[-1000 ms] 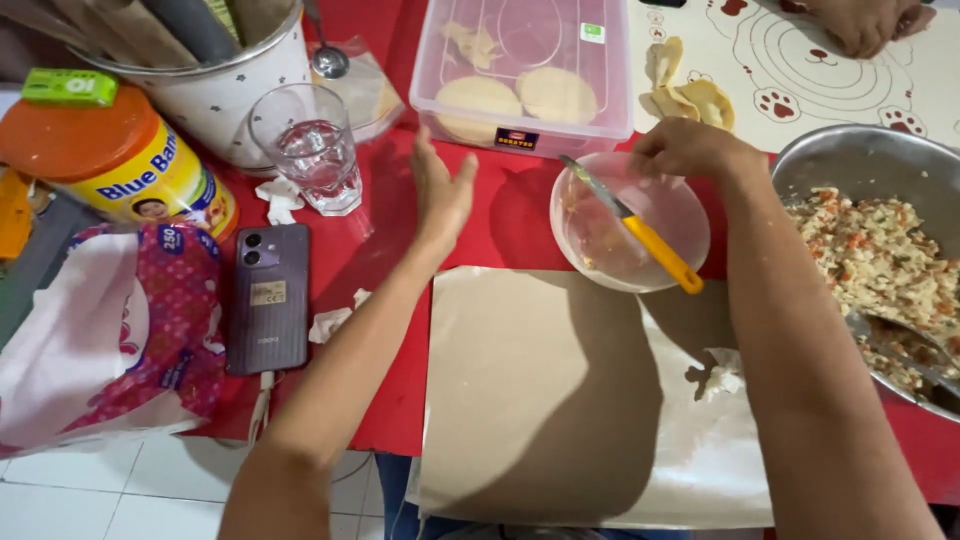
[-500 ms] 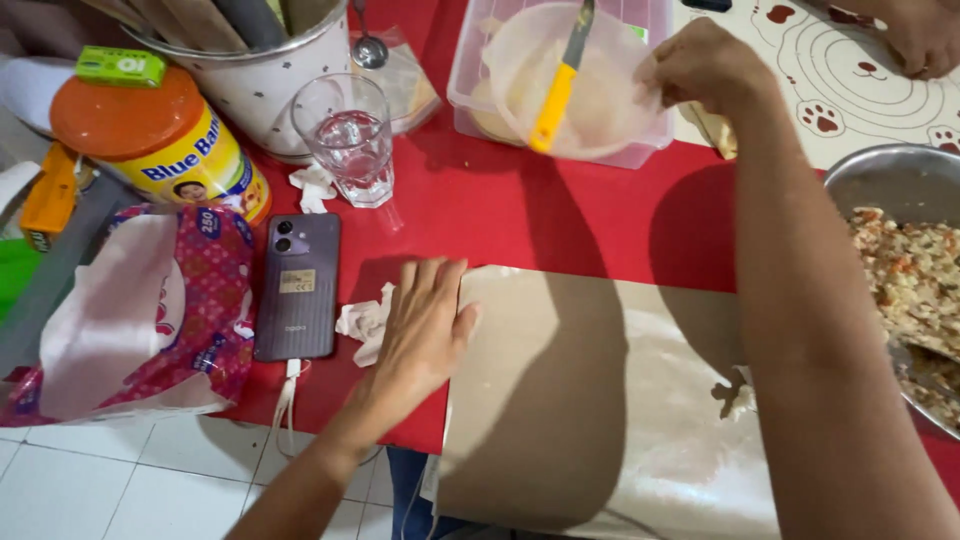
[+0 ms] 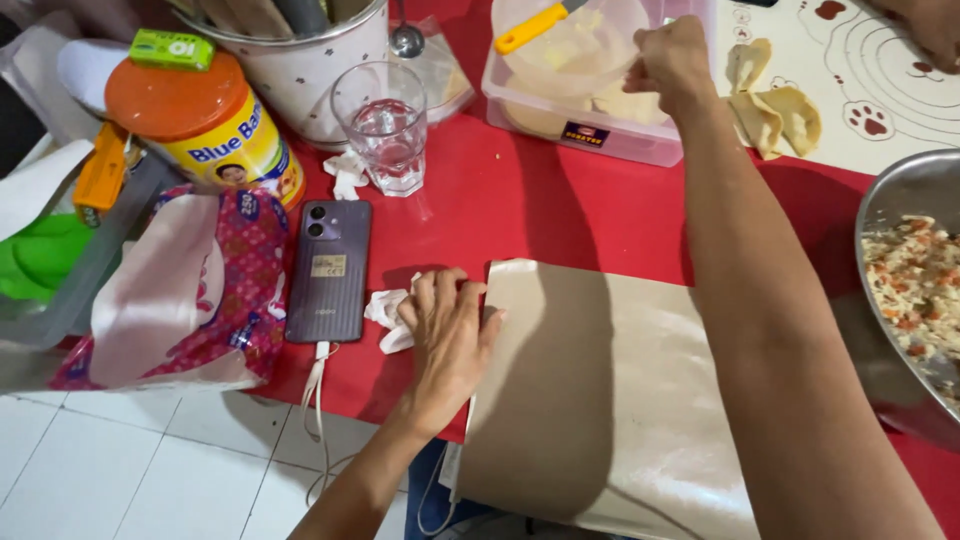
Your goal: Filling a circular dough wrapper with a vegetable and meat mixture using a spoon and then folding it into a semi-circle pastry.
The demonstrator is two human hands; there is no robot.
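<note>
at the near edge of the red table (image 3: 560, 215), your left hand (image 3: 447, 335) lies flat and released, palm down, fingers spread, on the left edge of the tan sheet (image 3: 610, 390), which covers the near middle of the table and overhangs its near edge. a crumpled white tissue (image 3: 388, 318) lies just left of this hand, touching its fingers. left of the tissue, a dark phone (image 3: 329, 270) lies face down with a white cable (image 3: 318, 400) trailing off the table's near edge. at the far side, your right hand (image 3: 672, 62) is clenched at the rim of a shallow clear bowl (image 3: 570, 45) that rests in the clear plastic container (image 3: 600, 95); whether the fingers actually pinch the rim, you cannot tell. a yellow-handled utensil (image 3: 535, 25) lies across that bowl. right of the container, folded dough pieces (image 3: 770, 100) sit on a white mat (image 3: 860, 80) with paw prints. at the right edge, a metal bowl (image 3: 890, 210) holds a chopped filling (image 3: 915, 280). far left of centre, a drinking glass (image 3: 385, 125) with water stands beside a yellow tin with an orange lid (image 3: 205, 125); a pink patterned bag (image 3: 180, 290) lies nearer.
</note>
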